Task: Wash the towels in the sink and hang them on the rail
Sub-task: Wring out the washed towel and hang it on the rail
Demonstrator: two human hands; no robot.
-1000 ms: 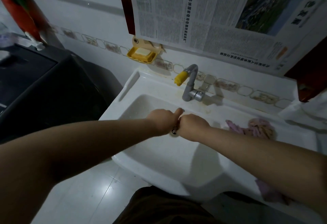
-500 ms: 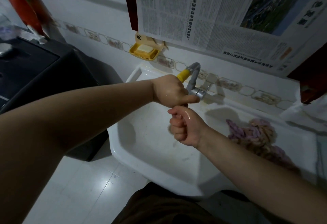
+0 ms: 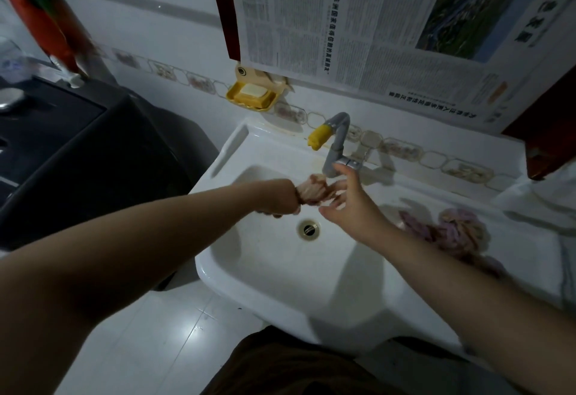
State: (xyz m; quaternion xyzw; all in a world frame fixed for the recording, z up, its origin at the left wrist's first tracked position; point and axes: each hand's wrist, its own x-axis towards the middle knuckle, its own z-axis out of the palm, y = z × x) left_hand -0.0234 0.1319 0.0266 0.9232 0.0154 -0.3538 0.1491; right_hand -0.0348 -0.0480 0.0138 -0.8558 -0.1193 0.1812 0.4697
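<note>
Pinkish bunched wet towel [image 3: 313, 190] sits gripped in the left hand [image 3: 277, 196] over the white sink [image 3: 271, 273]; right hand [image 3: 350, 204] beside it, fingers [image 3: 338, 187] spread, touching it.

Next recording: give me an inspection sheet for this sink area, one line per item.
Surface: white sink, drain uncovered, no standing water visible.
Job's things: bunched towel held over the basin; second towel heaped on the right ledge; rail not in view.
Clutter: soap dish on the wall.
Hands: left hand grips the bunched towel; right hand open beside it, fingers spread.
Cables: nothing seen.
Surroundings: tap with yellow nozzle, newspaper on the wall, dark appliance at left.
</note>
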